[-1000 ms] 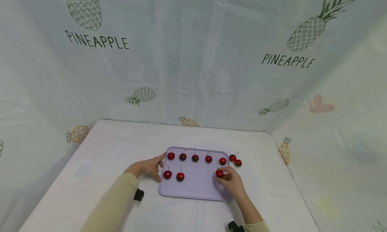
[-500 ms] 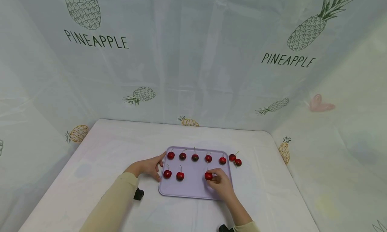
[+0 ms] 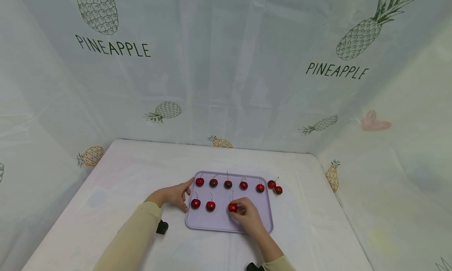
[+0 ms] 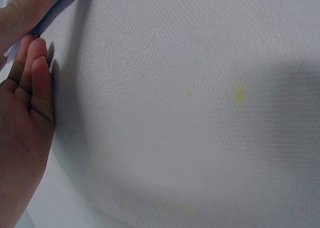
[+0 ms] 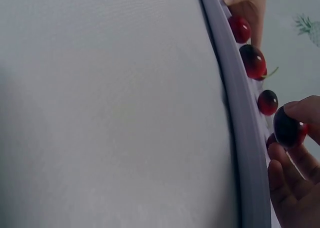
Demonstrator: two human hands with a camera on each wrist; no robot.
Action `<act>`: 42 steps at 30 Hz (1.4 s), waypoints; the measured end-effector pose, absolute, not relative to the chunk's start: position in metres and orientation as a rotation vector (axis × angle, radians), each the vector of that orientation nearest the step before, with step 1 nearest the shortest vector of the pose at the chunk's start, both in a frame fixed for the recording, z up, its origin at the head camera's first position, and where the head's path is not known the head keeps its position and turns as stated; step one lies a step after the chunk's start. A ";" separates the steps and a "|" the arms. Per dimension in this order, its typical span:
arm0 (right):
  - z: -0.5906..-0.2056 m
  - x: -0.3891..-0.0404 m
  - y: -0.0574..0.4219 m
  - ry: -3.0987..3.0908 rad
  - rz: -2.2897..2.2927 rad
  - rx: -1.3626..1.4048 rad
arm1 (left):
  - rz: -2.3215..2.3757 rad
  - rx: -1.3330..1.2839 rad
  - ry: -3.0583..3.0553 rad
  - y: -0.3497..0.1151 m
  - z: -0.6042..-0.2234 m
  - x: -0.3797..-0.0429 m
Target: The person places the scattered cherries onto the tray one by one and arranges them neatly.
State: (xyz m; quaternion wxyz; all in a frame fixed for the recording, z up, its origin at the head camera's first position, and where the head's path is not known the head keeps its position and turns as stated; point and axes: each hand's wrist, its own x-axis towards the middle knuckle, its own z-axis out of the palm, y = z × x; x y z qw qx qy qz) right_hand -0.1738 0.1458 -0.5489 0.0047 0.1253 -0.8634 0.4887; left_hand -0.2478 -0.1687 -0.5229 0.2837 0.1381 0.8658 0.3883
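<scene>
A pale purple tray lies on the table with a back row of several cherries. Two more cherries stand at the left of its front row. My right hand pinches a stemmed cherry between thumb and fingers, to the right of these two. The right wrist view shows the held cherry near the tray's edge; whether it touches the tray I cannot tell. My left hand rests against the tray's left edge, index finger near the back corner. In the left wrist view this hand's fingers look relaxed.
Two cherries lie together on the white-covered table, just outside the tray's back right corner. Black wrist devices sit at both sleeves. A pineapple-print curtain rises behind and beside the table.
My right hand has moved left across the tray with the pinched cherry, from near the right edge to close beside the front row's two cherries. My left hand has stayed at the tray's edge.
</scene>
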 end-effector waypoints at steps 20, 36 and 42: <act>-0.559 -0.179 0.125 -2.706 1.475 0.348 | 1.048 0.422 2.306 -0.170 -0.523 -0.248; -0.562 -0.182 0.124 -2.727 1.443 0.343 | 1.046 0.392 2.314 -0.170 -0.523 -0.249; -0.562 -0.182 0.124 -2.727 1.445 0.344 | 1.046 0.379 2.312 -0.169 -0.521 -0.248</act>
